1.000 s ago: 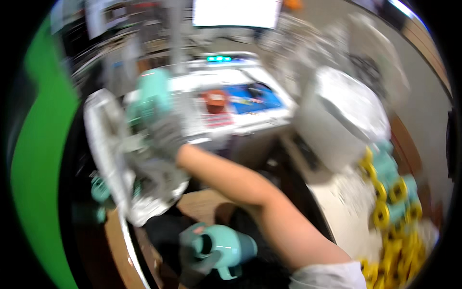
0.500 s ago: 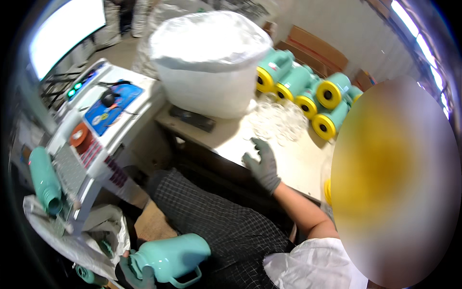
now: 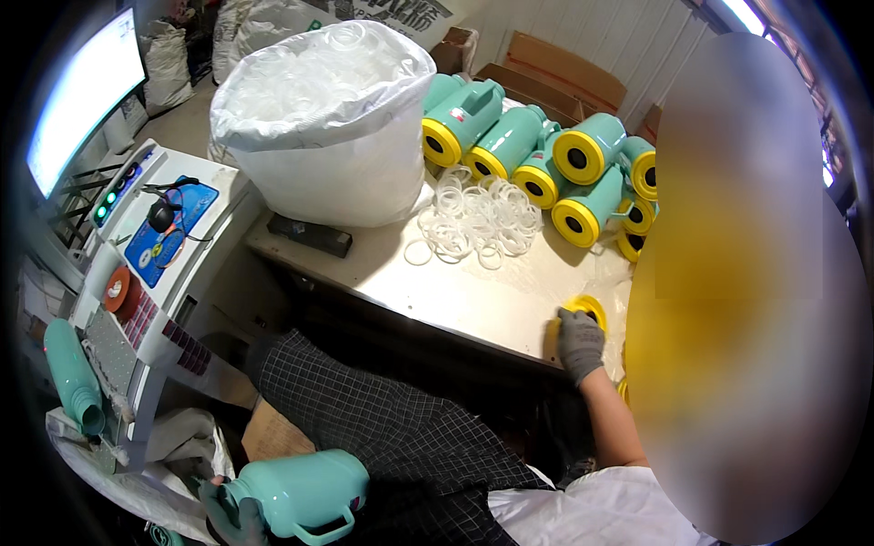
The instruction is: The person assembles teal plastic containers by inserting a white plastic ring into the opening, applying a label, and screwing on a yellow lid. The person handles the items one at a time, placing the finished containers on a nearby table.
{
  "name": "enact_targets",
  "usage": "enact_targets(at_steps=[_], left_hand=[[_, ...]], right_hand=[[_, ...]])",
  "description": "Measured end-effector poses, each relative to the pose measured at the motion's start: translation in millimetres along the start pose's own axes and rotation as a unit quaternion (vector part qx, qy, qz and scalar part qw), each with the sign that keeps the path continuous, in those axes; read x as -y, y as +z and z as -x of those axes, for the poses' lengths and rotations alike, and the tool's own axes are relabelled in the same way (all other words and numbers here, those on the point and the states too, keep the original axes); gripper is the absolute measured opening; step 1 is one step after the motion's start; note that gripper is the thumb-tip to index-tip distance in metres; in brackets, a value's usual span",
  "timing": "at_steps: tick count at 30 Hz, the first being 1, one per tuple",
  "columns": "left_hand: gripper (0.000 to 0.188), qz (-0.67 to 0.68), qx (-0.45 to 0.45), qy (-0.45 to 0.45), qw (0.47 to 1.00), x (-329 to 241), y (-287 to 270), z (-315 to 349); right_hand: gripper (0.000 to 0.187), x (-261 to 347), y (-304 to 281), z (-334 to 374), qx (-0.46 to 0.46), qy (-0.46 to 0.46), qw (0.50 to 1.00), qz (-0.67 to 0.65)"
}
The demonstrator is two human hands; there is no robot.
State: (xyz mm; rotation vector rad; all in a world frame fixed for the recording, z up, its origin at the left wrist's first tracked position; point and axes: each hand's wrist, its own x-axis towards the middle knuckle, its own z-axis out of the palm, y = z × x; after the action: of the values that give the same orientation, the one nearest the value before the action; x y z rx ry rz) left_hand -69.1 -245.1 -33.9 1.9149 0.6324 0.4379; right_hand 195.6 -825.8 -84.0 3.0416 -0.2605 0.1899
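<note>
Shifted rightward, the right hand (image 3: 581, 346) now seems closed on a yellow ring (image 3: 594, 306), right of centre; lower left, the left hand (image 3: 220, 512) grips a teal jug (image 3: 305, 487): both occupied.

Rings (image 3: 473, 218) and stacked jugs (image 3: 541, 162) lie on the table (image 3: 455, 305) right of the sack (image 3: 337, 173); the held jug (image 3: 300, 487) is before it.

Bright light is flooding the white tabletop (image 3: 510, 300), deep shadow is pooling beneath it, the screen (image 3: 86, 100) is glaring white, a strip light (image 3: 745, 15) is shining at upper right, heavy blur is veiling the right side, and fisheye distortion is bending the dark-rimmed edges.
</note>
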Motion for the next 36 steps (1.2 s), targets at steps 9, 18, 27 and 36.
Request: enact_targets(at_steps=[9,18,27,36], left_hand=[[0.042,-0.009,-0.194,-0.011,0.981,3,-20,51],[0.029,0.235,-0.341,-0.1,0.904,76,19,105],[0.028,0.488,-0.295,-0.174,0.803,120,62,85],[0.038,0.555,-0.239,-0.161,0.78,95,81,79]], right_hand=[[0.033,292,14,22,0.012,-0.248,0.603,-0.758],[0.041,331,26,66,-0.083,-0.506,0.712,-0.479],[0.047,369,-76,43,0.137,-0.346,0.598,-0.709],[0.063,356,-96,66,0.03,-0.607,0.52,-0.6]])
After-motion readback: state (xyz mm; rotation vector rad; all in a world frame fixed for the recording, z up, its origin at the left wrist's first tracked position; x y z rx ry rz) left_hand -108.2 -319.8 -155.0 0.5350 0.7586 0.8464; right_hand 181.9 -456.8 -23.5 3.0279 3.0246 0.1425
